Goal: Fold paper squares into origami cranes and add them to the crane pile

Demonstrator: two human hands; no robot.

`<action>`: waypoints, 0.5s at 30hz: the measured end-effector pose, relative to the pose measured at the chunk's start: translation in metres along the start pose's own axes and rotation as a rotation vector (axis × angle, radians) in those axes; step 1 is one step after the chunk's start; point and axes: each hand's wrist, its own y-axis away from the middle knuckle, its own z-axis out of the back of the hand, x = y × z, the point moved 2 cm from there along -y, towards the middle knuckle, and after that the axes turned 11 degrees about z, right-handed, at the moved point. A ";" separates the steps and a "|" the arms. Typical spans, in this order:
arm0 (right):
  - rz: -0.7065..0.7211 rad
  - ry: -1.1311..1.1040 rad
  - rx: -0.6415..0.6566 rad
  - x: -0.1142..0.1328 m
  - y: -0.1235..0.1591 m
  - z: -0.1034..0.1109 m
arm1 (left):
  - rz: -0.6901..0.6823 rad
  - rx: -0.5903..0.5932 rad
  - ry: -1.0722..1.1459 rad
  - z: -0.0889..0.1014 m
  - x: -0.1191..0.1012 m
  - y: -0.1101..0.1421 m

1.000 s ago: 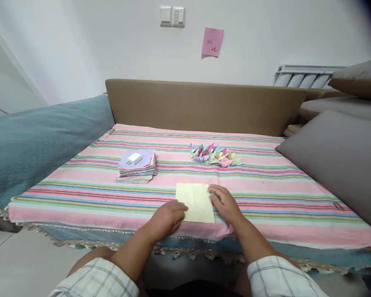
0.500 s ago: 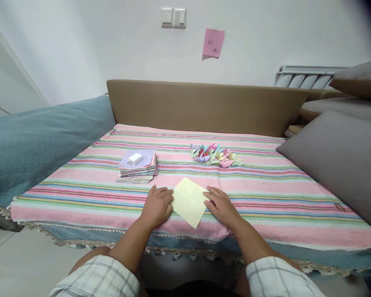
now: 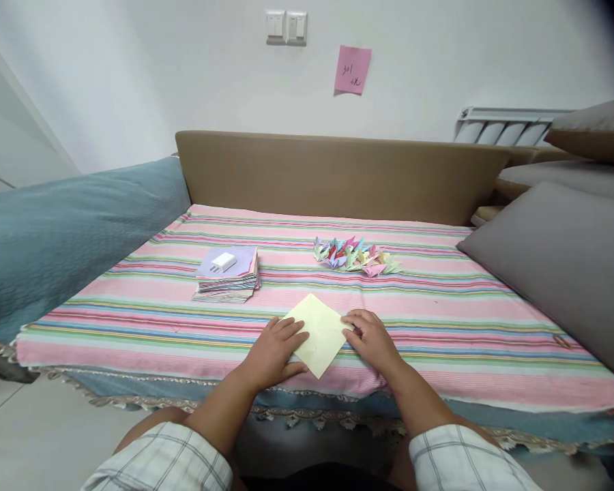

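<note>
A pale yellow square of origami paper [image 3: 323, 335] lies on the striped cloth with one corner towards me. Faint crease lines show on it. My left hand [image 3: 277, 351] rests with outstretched fingers over the paper's left corner, pressing on it. At the right corner, my right hand [image 3: 372, 341] has its thumb and fingers closed on the paper's edge. Beyond the paper sits a group of small folded paper cranes [image 3: 355, 258] in several colours. To the left stands a stack of coloured paper [image 3: 228, 290], topped by a white plug charger [image 3: 224, 262].
The striped cloth [image 3: 148, 300] covers a sofa seat with a brown backrest [image 3: 338, 177]. A blue-covered armrest [image 3: 82, 225] bounds the left side. Grey cushions [image 3: 557, 266] are piled on the right. A pink note [image 3: 353, 70] is stuck to the wall beside light switches [image 3: 286, 28].
My left hand has moved right, from beside the paper's left corner onto its surface, with fingers spread. The paper has shifted slightly right. My right hand stays at the right corner.
</note>
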 end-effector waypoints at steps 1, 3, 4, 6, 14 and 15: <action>0.033 -0.020 0.000 0.002 0.000 0.000 | -0.008 -0.002 0.003 0.000 -0.001 0.000; 0.105 -0.070 0.065 0.008 0.001 0.000 | -0.022 0.002 0.010 -0.001 -0.002 -0.001; 0.133 -0.089 0.123 0.011 0.002 -0.001 | -0.029 0.006 0.014 -0.001 -0.002 -0.002; 0.154 -0.097 0.228 0.014 0.004 -0.002 | -0.038 0.011 0.020 0.000 0.000 -0.002; 0.067 -0.109 0.264 0.007 0.004 0.004 | 0.049 -0.017 -0.017 0.008 0.008 0.001; 0.064 -0.113 0.260 0.007 0.004 0.005 | 0.066 -0.018 -0.022 0.010 0.009 0.001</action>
